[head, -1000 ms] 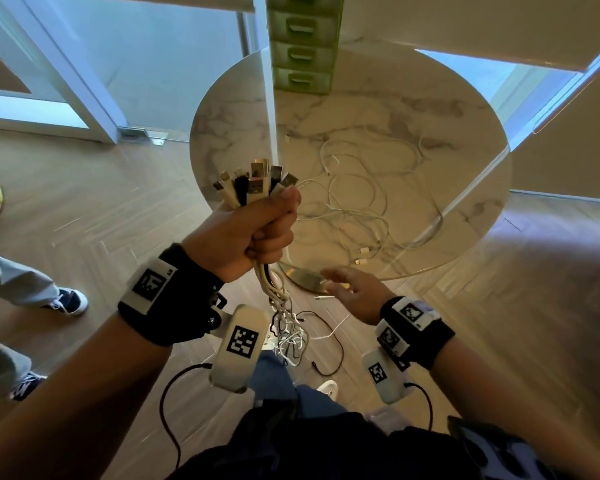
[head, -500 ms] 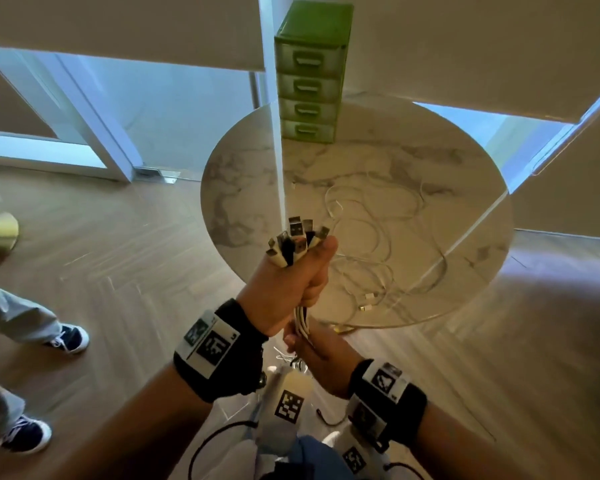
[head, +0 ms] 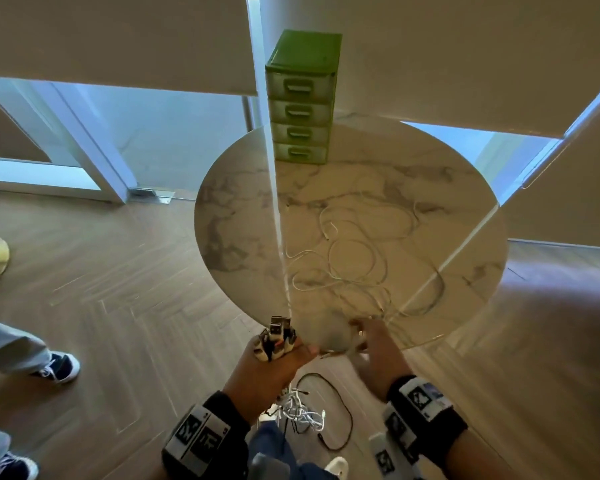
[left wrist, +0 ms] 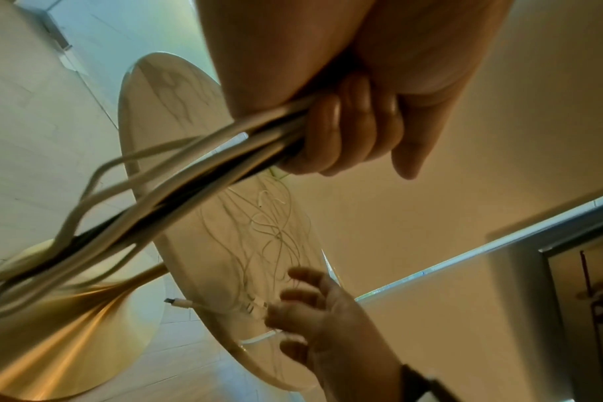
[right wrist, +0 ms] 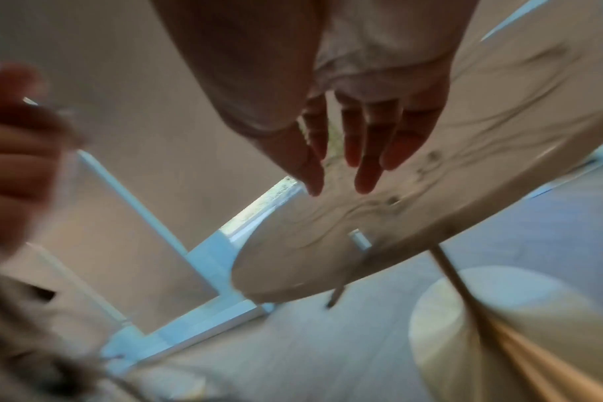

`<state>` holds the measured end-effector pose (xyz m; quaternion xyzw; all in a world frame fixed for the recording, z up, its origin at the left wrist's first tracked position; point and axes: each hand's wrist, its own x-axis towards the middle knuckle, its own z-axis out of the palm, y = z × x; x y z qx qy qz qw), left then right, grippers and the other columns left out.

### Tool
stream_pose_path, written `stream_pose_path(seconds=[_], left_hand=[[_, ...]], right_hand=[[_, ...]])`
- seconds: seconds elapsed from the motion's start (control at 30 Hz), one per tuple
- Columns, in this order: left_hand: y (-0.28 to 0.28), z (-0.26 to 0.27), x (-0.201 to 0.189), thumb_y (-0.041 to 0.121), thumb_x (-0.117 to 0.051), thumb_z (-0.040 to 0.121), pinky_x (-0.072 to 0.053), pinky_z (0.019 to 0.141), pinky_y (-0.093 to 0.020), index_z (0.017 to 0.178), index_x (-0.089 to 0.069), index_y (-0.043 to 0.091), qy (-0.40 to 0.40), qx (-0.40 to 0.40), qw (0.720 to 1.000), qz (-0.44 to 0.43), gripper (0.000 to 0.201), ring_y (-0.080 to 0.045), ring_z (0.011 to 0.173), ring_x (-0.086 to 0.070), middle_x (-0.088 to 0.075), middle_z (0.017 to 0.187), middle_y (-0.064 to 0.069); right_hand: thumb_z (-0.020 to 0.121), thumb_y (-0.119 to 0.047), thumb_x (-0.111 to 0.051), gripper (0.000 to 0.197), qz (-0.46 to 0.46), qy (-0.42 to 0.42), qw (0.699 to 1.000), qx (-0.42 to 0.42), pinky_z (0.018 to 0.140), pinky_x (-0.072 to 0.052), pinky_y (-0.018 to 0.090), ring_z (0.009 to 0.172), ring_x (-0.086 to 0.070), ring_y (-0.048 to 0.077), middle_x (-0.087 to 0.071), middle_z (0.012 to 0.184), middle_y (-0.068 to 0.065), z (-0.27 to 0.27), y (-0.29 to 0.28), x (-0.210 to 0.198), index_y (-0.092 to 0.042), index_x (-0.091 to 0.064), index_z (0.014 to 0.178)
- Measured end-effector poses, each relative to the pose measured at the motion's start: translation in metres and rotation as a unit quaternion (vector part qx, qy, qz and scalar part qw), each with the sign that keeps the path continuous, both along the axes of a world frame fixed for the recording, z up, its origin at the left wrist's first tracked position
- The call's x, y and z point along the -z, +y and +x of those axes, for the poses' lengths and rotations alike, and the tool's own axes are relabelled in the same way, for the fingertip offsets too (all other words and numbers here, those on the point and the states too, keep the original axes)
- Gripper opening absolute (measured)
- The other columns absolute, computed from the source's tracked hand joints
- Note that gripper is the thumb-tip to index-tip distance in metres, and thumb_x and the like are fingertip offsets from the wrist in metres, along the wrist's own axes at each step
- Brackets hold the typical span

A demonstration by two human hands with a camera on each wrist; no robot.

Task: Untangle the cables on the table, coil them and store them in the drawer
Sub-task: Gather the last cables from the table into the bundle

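My left hand grips a bundle of cables near their plugs, which stick up out of the fist; the rest of the bundle hangs down in a tangle toward the floor. My right hand reaches over the near edge of the round marble table with fingers straight and spread, holding nothing. White cables lie in loose loops on the tabletop just beyond its fingertips. A green drawer unit with several shut drawers stands at the table's far edge.
A black cable lies on the wooden floor below my hands. Another person's legs and dark sneakers stand at the left. The table's gold base shows under the top. Windows and blinds are behind the table.
My right hand has left the hanging bundle below my left fist and moved up and right to the table's near edge, fingers opened. The left fist has dropped lower in the view as the camera tilted up.
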<state>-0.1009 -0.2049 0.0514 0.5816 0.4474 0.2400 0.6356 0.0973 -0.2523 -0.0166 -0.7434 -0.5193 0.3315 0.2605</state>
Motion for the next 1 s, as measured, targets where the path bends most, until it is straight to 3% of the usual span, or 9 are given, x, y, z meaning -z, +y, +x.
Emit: stream_pose_path(seconds=[0.07,0.13,0.27,0.37,0.47,0.57,0.73,0.87,1.0], left_hand=[[0.004,0.0,0.0,0.034,-0.069,0.074,-0.035,0.055,-0.034,0.049,-0.041,0.02,-0.014,-0.008,1.0,0.004,0.04,-0.017,0.044,-0.033,-0.034,0.046,-0.003],[0.011,0.001,-0.003,0.04,-0.069,0.071,-0.035,0.054,-0.031,0.049,-0.04,0.02,-0.012,-0.004,1.0,0.009,0.042,-0.017,0.044,-0.033,-0.034,0.046,-0.002],[0.025,0.004,-0.009,0.04,-0.068,0.072,-0.031,0.047,-0.024,0.051,-0.039,0.021,-0.04,0.011,0.999,0.002,0.041,-0.015,0.044,-0.029,-0.032,0.047,-0.001],[0.035,0.005,-0.009,0.032,-0.066,0.077,-0.033,0.045,-0.022,0.052,-0.038,0.019,-0.049,0.015,0.999,-0.002,0.04,-0.014,0.042,-0.03,-0.031,0.047,-0.002],[0.045,0.002,-0.006,0.041,-0.067,0.073,-0.033,0.049,-0.026,0.058,-0.04,0.014,-0.037,0.025,0.999,-0.013,0.041,-0.013,0.044,-0.031,-0.032,0.048,-0.001],[0.057,-0.001,-0.002,0.046,-0.066,0.07,-0.034,0.051,-0.029,0.058,-0.041,0.015,-0.028,0.028,0.999,-0.024,0.042,-0.012,0.044,-0.032,-0.033,0.049,0.0],[0.087,-0.003,-0.001,0.022,-0.062,0.088,-0.032,0.05,-0.026,0.058,-0.041,0.011,-0.041,0.037,0.998,-0.023,0.039,-0.012,0.044,-0.03,-0.032,0.047,0.0],[0.111,-0.002,0.0,0.018,-0.06,0.088,-0.03,0.048,-0.025,0.054,-0.039,0.009,-0.086,0.018,0.996,-0.014,0.041,-0.013,0.043,-0.029,-0.031,0.045,-0.001],[0.136,0.005,0.007,0.014,-0.061,0.088,-0.025,0.04,-0.018,0.059,-0.043,0.017,-0.15,-0.024,0.981,-0.117,0.034,-0.007,0.039,-0.025,-0.03,0.044,0.006]], right_hand=[[0.08,-0.007,-0.061,0.058,-0.052,-0.032,0.996,0.06,0.09,-0.045,0.029,0.099,-0.053,0.027,-0.034,0.123,0.003,0.022,0.003,0.01,-0.018,-0.037,0.131],[0.079,-0.015,-0.067,0.067,-0.133,-0.076,0.988,0.02,0.095,-0.045,0.034,0.107,-0.052,0.031,-0.031,0.127,0.009,0.03,0.006,0.021,-0.022,-0.032,0.136],[0.081,-0.02,-0.065,0.06,-0.131,-0.076,0.987,-0.058,0.102,-0.04,0.035,0.115,-0.05,0.029,-0.033,0.127,0.009,0.014,0.017,0.044,-0.028,-0.041,0.136],[0.084,-0.015,-0.06,0.044,-0.112,-0.079,0.99,-0.041,0.097,-0.039,0.028,0.111,-0.05,0.029,-0.041,0.122,0.012,0.007,0.033,0.048,-0.021,-0.054,0.127],[0.087,-0.018,-0.058,0.03,-0.125,-0.108,0.984,-0.064,0.093,-0.032,0.023,0.115,-0.046,0.029,-0.047,0.12,0.017,0.014,0.059,0.043,-0.013,-0.062,0.117],[0.088,-0.017,-0.058,0.042,-0.136,-0.143,0.978,-0.073,0.098,-0.028,0.025,0.124,-0.042,0.031,-0.043,0.131,0.019,0.031,0.1,0.031,-0.009,-0.052,0.129],[0.083,-0.015,-0.063,0.062,-0.156,-0.141,0.977,-0.036,0.106,-0.033,0.033,0.136,-0.031,0.029,-0.024,0.152,0.012,0.061,0.162,0.006,-0.007,-0.037,0.139],[0.086,-0.014,-0.055,0.026,-0.122,-0.147,0.981,0.016,0.087,-0.041,0.028,0.109,-0.056,0.026,-0.061,0.119,0.011,0.062,0.168,-0.024,-0.009,-0.063,0.11],[0.086,-0.019,-0.059,0.017,-0.106,-0.137,0.982,-0.071,0.075,-0.04,0.023,0.087,-0.058,0.014,-0.065,0.099,0.001,0.028,0.168,-0.055,-0.012,-0.067,0.098]])
